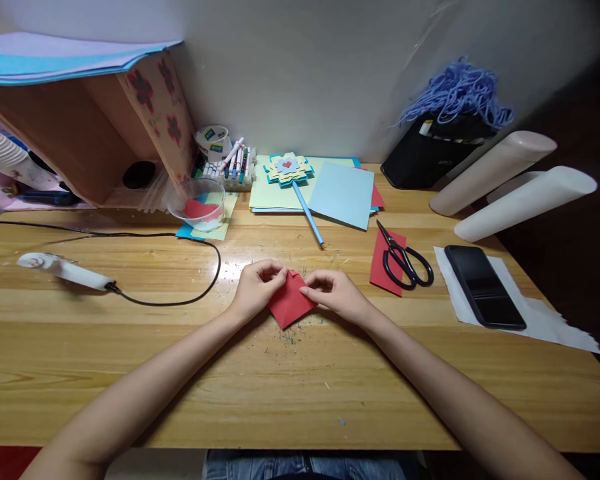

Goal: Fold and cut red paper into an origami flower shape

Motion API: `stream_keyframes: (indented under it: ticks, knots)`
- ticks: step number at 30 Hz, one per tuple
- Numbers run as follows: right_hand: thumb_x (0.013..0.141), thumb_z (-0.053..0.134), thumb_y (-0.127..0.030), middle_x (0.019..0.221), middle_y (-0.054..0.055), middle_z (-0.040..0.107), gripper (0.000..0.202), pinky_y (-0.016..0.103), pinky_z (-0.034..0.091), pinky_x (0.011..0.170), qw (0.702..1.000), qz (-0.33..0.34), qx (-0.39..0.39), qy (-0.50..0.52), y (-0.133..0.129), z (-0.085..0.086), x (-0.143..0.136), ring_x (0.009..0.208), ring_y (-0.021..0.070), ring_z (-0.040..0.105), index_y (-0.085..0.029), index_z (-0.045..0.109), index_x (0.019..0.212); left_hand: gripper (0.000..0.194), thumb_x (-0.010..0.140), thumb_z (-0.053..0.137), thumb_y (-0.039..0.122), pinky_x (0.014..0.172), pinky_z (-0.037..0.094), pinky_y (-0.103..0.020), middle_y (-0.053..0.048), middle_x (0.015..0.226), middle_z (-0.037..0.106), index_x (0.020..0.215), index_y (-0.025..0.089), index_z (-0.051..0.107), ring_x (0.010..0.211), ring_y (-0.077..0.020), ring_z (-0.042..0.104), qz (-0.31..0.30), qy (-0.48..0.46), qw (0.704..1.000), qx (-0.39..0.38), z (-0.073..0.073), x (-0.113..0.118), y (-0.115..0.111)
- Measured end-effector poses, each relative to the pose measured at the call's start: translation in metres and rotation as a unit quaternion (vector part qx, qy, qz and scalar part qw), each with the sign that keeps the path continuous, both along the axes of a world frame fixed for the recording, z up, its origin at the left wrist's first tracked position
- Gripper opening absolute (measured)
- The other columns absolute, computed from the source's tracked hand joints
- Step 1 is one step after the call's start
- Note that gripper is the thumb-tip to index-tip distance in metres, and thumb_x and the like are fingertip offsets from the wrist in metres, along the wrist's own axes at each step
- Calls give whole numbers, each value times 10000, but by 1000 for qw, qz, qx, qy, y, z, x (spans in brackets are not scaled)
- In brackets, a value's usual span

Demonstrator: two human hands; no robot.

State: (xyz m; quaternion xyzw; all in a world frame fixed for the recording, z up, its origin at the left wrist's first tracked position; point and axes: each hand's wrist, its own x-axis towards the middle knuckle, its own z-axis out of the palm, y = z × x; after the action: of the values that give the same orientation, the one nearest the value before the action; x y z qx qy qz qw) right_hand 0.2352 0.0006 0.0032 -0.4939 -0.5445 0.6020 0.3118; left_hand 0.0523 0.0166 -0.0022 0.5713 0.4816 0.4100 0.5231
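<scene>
A folded piece of red paper (291, 303) is held just above or on the middle of the wooden table, with one corner pointing toward me. My left hand (258, 285) pinches its upper left edge between thumb and fingers. At its right edge my right hand (333, 292) grips the paper with thumb and curled fingers. A small fold shows at the top corner, between the two hands. Small paper scraps lie on the table around the paper.
Black scissors (403, 257) rest on red paper to the right, beside a phone (484, 287). A paper flower (289, 170) lies on coloured sheets (343, 193) behind. At left are a corded white tool (65, 270) and a clear plastic bowl (197, 203).
</scene>
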Motion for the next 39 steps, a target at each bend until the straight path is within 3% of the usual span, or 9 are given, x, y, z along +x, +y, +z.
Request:
stream_keyframes:
  ticks: [4,12,18,21,24,28,30,34,39]
  knots:
    - [717,662,-361,679,-5,591,232,234,394,584,1000,1,-12,12,2,3,2,605,102,517,-137,601,727,317,731,671,286,679,490,-242,-59,863,696,1018,150,655,750,-144,631,-31,-7,999,28,3,1,-3]
    - [752,649,-367,679,-19,528,231,216,326,552,993,114,5,-36,2,9,7,611,87,443,-137,631,762,190,759,643,339,653,453,-234,-28,767,681,744,152,668,700,-133,600,22,6,1000,20,5,2,-2]
    - [704,674,-470,535,-54,478,344,207,283,463,999,0,-44,16,2,5,5,474,72,400,-161,528,672,254,809,582,391,517,370,-193,49,583,506,712,162,530,532,-80,473,39,-14,999,-17,3,2,1]
    - [707,657,-514,456,-70,437,386,207,231,423,997,-41,-43,41,5,1,7,402,62,354,-176,485,633,225,816,587,364,716,457,-247,-33,918,617,943,180,556,819,-139,586,11,-41,999,15,3,1,-1]
    - [701,647,-546,473,-61,452,404,211,210,423,993,-97,-35,55,8,-3,9,404,59,335,-171,505,642,352,862,512,385,897,441,-346,-105,1219,536,1166,208,512,1077,-211,546,-63,-34,996,60,7,-2,-5]
    - [628,688,-577,543,-52,450,458,218,294,477,989,-141,-5,51,10,-5,8,486,74,376,-178,467,589,564,776,632,362,986,389,-390,-101,1322,491,1293,242,441,1173,-254,495,-165,50,978,117,11,-4,-9]
    - [599,699,-595,532,-57,419,500,221,309,491,989,-141,8,42,9,-5,7,497,76,369,-184,418,547,528,809,589,310,1022,354,-385,-85,1331,502,1311,250,438,1205,-245,473,-176,96,970,137,12,-4,-10]
    - [541,707,-639,515,-59,403,560,218,285,464,991,-124,13,44,8,-6,8,481,72,347,-195,367,528,358,922,369,319,1014,357,-355,-74,1243,589,1211,215,554,1169,-223,515,-145,85,979,115,8,-2,-9]
    - [536,752,-558,531,-61,427,512,217,307,450,994,-94,27,43,9,-8,13,473,77,383,-199,388,566,395,899,382,465,708,461,-268,-38,802,670,852,156,623,756,-180,594,-30,9,999,39,1,-2,-2]
